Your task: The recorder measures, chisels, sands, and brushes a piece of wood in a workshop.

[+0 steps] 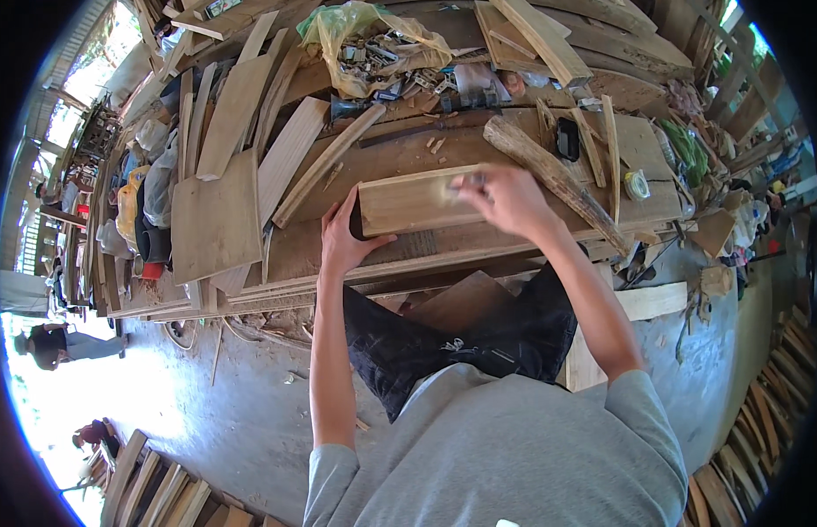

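A long, box-like wooden piece [408,204] lies on the workbench in front of me, with a dark shadowed side at its left end. My left hand [344,235] is closed around that left end, thumb along the near edge and fingers at the far corner. Over the right part of its upper face is my right hand [505,200], fingers pinched together and partly smeared by motion. Something small and greyish shows at those fingertips, too blurred to name.
A thick rough stick [549,180] lies just right of my right hand, near a black tray [568,139] and a tape roll [637,184]. Behind is a plastic bag [338,44] of metal hardware. Boards [217,215] lean at left. Two people are far left.
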Available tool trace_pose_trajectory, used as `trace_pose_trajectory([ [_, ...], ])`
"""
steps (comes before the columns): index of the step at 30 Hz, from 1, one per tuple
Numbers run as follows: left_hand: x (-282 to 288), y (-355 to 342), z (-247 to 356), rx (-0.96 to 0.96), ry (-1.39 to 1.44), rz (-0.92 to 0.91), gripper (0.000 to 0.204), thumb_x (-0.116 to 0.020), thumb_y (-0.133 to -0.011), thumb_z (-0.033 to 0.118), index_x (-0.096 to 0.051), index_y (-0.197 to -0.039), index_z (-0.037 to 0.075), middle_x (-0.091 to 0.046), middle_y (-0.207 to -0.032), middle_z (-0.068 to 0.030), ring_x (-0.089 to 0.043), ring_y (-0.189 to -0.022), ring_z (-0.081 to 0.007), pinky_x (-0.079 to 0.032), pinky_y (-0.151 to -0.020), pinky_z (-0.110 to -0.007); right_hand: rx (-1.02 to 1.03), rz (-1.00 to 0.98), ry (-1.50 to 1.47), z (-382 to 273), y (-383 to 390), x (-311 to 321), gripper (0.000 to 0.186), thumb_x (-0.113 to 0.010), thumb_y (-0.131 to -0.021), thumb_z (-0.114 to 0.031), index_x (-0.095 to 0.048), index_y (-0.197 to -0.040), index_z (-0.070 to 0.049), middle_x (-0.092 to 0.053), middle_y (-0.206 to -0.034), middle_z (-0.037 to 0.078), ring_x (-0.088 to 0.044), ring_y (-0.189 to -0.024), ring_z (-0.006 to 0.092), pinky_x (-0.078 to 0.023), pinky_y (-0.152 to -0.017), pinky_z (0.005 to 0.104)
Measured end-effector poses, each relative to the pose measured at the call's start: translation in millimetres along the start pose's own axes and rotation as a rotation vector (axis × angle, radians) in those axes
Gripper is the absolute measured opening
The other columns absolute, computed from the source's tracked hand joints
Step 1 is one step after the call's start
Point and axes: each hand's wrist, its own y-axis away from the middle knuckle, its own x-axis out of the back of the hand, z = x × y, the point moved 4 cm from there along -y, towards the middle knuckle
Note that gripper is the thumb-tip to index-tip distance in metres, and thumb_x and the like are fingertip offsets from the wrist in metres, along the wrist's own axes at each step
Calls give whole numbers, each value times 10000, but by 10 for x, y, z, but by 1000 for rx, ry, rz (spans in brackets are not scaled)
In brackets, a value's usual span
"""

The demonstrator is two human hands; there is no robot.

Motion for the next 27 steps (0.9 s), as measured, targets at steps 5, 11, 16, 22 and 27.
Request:
trace_pose_trajectory([
  [5,18,-2,21,-49,6,10,1249,-999,-632,584,-439,-1659,148,-694,-1465,-132,-580,-1424,-371,-339,-1284,-495,137,134,125,-156,-149,-84,204,-694,-1059,-330,-780,-1224,-245,-746,-957,50,-744,-803,259,-613,-734,428],
  [11,-2,0,-8,-20,-10,1,1254,-1001,-619,581,-447,-1654,141,-689,-1474,-135,-575,-1430,-382,-335,-1284,-496,103,-142,-33,-436,-341,-304,208,-667,-1069,-337,-802,-1218,-284,-770,-1058,63,-763,-919,288,-612,-823,466],
  [16,7,-2,-23,-52,33,25,1253,-1003,-613,578,-455,-1652,141,-688,-1476,-130,-573,-1431,-383,-337,-1285,-495,230,-20,-27,-747,-533,-392,235,-650,-1077,-346,-794,-1202,-207,-762,-1045,86,-751,-933,326,-608,-825,467],
  [22,-15,11,-60,-40,64,25,1261,-1006,-608,570,-456,-1655,133,-677,-1494,-129,-558,-1445,-387,-331,-1292,-494,188,18,-82,-928,-693,-586,244,-657,-1071,-365,-794,-1186,-199,-747,-1012,79,-752,-923,311,-610,-794,446],
  [27,-28,-17,-71,-29,92,-30,1264,-1010,-605,553,-453,-1656,124,-688,-1472,-142,-560,-1445,-391,-325,-1294,-497,460,-120,-202,-1037,-566,-578,263,-674,-1062,-379,-795,-1179,-177,-759,-1063,64,-756,-924,325,-603,-792,466],
])
